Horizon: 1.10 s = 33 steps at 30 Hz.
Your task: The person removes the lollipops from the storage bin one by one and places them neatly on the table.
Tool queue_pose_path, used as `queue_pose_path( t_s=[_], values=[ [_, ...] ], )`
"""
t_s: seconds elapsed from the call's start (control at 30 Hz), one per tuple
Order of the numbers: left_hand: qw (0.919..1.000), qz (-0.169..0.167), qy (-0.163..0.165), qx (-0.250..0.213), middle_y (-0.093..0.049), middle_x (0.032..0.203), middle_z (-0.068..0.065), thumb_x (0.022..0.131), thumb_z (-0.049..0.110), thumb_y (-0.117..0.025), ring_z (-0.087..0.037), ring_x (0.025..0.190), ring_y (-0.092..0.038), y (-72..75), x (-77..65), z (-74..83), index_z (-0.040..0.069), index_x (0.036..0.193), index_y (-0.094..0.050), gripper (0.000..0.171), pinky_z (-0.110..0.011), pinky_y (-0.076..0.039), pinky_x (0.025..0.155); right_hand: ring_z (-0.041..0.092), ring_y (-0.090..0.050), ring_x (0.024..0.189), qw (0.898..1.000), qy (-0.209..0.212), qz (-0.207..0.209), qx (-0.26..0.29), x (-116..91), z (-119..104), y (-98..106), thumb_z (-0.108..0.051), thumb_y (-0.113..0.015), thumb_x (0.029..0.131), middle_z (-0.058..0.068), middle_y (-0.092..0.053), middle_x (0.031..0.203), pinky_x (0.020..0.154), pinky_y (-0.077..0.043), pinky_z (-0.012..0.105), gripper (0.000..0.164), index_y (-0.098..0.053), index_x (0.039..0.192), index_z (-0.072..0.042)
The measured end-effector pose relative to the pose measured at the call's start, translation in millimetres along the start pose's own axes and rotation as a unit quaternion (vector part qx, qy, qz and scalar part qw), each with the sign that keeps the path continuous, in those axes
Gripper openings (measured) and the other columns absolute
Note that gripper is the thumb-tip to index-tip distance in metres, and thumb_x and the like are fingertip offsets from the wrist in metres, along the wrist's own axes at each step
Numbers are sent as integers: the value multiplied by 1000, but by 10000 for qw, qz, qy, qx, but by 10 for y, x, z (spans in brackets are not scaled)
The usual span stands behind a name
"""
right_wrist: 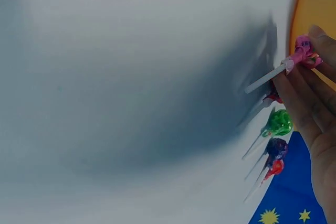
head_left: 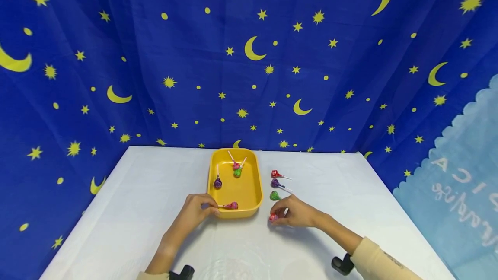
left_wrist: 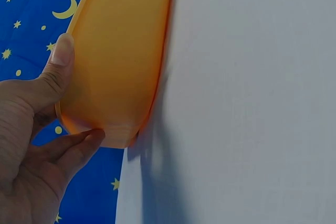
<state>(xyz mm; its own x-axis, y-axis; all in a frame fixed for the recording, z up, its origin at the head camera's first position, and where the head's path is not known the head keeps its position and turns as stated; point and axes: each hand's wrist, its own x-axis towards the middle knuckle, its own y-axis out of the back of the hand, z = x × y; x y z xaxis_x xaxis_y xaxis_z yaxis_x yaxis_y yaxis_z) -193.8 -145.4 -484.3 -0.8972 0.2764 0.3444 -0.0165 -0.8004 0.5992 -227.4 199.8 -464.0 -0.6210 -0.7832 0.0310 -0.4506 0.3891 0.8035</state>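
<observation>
At its near left corner, a yellow tray point(head_left: 235, 213) is gripped by my left hand point(head_left: 196, 210). In the left wrist view the thumb point(left_wrist: 63, 51) lies at the tray's rim and the other fingers touch its outer wall. My right hand point(head_left: 297, 212), just right of the tray, pinches a pink-wrapped lollipop point(right_wrist: 300, 53) by its head, the white stick pointing away. Below that hand a red lollipop point(right_wrist: 274, 97) lies on the table. Inside the tray are a pink-red lollipop point(head_left: 231, 205) near the left hand, a purple one point(head_left: 218, 182), a green one point(head_left: 237, 172) and a pink one point(head_left: 236, 166).
Beyond the right hand, a green lollipop point(head_left: 274, 195), a purple lollipop point(head_left: 275, 182) and a red lollipop point(head_left: 275, 173) lie in a row on the white table point(head_left: 167, 172). A blue cloth point(head_left: 202, 55) with moons and stars hangs behind. A light blue panel point(head_left: 459, 185) stands at right.
</observation>
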Motion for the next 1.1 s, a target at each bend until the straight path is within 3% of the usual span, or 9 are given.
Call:
queue_pose_path(
  t_s=[0.4,0.77,1.1],
  values=[
    [9999,-34,142,5,-72,81,9,74,15,-81,-13,84,-68,-7,4,32,15,77,-75,6,-43,-54,87,-4,-59,73,10000,-1,-94,14,-79,52,-22,-20,-76,86,-11,-69,83,62,-55,16,16,-72,100,-12],
    [9997,105,-209,85,-73,79,6,74,18,-80,-13,79,-68,-6,-2,-8,13,77,-75,8,-39,-56,82,-5,-60,71,9998,-72,-150,78,-78,77,-65,-22,-79,83,-12,-69,81,63,-55,17,19,-73,99,-13],
    [9999,40,-47,109,-73,80,9,74,18,-81,-12,81,-69,-13,2,-4,14,78,-76,8,-40,-55,85,-6,-59,71,9999,45,-146,-25,-103,125,-114,-25,-79,83,-13,-69,83,61,-54,16,19,-73,99,-16]
  ],
)
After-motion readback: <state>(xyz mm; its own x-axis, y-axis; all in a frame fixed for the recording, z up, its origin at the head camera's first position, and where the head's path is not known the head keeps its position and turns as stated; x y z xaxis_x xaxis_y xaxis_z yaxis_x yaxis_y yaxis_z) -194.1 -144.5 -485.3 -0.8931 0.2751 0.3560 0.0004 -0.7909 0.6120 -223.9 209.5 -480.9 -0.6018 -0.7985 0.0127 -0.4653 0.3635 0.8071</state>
